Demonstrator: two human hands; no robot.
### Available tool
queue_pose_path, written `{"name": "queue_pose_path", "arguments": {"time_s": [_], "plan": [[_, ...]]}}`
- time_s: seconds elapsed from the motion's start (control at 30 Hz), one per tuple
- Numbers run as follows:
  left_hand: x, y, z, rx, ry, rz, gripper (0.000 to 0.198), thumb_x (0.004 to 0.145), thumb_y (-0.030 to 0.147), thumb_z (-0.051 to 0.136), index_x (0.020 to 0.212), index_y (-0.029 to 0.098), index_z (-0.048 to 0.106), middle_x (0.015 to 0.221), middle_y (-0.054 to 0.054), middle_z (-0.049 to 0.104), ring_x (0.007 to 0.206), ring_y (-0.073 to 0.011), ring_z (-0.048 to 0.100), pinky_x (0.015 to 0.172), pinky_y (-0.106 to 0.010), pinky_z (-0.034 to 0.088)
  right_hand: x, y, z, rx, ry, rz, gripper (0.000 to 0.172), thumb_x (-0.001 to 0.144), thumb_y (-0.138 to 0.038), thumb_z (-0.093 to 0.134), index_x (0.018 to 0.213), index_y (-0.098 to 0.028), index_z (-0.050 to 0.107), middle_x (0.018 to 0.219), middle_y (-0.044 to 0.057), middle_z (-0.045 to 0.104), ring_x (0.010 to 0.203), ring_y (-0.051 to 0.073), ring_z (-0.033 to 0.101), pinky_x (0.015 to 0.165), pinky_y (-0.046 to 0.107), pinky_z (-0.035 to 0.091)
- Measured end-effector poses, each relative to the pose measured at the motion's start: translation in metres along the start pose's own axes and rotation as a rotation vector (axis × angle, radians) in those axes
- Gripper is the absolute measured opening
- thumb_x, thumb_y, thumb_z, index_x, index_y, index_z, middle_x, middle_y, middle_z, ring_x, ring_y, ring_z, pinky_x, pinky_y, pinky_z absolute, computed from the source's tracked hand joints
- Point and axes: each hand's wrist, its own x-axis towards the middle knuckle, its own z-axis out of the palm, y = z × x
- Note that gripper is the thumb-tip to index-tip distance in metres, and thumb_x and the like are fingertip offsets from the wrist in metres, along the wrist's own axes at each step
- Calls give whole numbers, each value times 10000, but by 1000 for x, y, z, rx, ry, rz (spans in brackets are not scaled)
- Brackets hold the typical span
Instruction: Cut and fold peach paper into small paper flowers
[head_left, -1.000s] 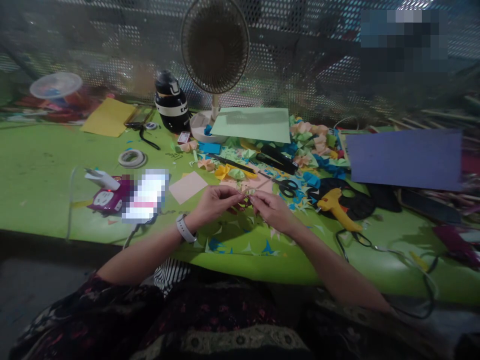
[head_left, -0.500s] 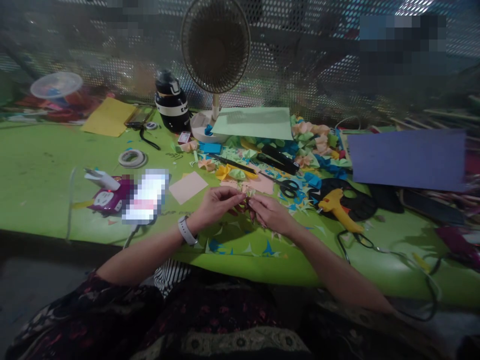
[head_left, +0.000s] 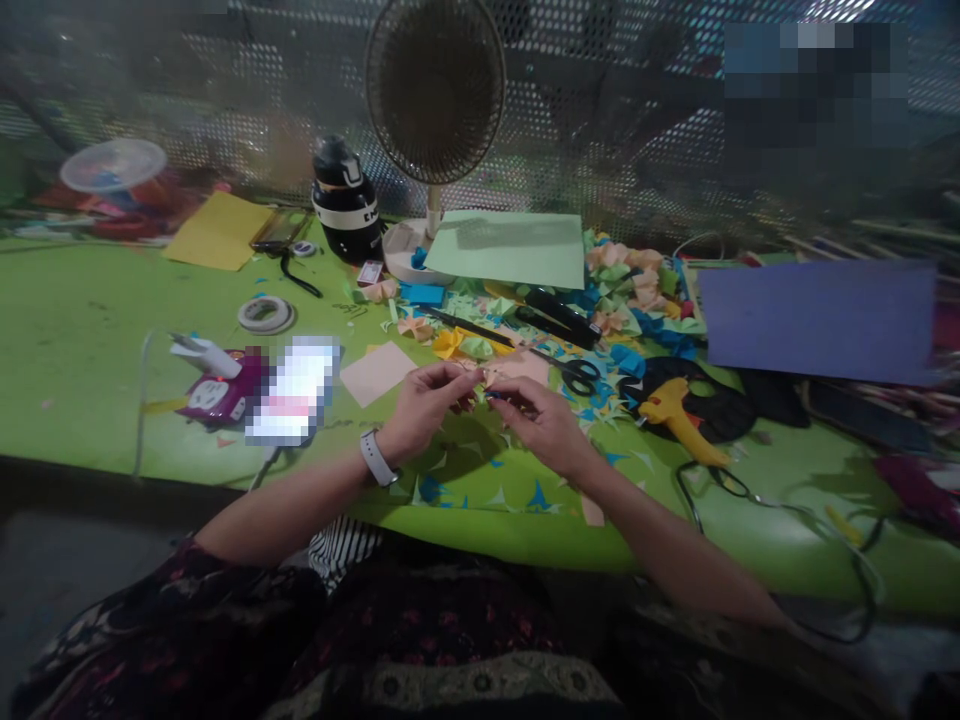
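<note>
Above the green table, the left hand and right hand sit close together, near the scissors, seemingly kept within reach. Both pinch narrowly, apt for controlling the small piece between their fingertips, perhaps paper, too blurred to tell.

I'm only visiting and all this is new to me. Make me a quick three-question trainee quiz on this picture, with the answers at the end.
1. True or false: the left hand is holding the scissors.
2. What stands just left of the fan? A) a lamp B) a black bottle C) a potted plant
3. Fill in the colour: the glue gun lying to the right of the right hand is ____.

Key: 1. False; they lie among the paper pieces. 2. B. 3. Yellow.
</note>
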Motion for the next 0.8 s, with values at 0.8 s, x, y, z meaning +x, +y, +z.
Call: {"name": "queue_pose_path", "arguments": {"time_s": [0.8], "plan": [[0, -2, 1, -58, -25, 39, 250, 722, 412, 825, 796, 183, 759, 733, -9, 699, 641, -94, 594, 612, -229, 470, 2, 4, -5, 90, -97, 72, 335, 935, -510, 530, 887, -192, 623, 753, 16, 659, 434, 88, 531, 456, 250, 452]]}}
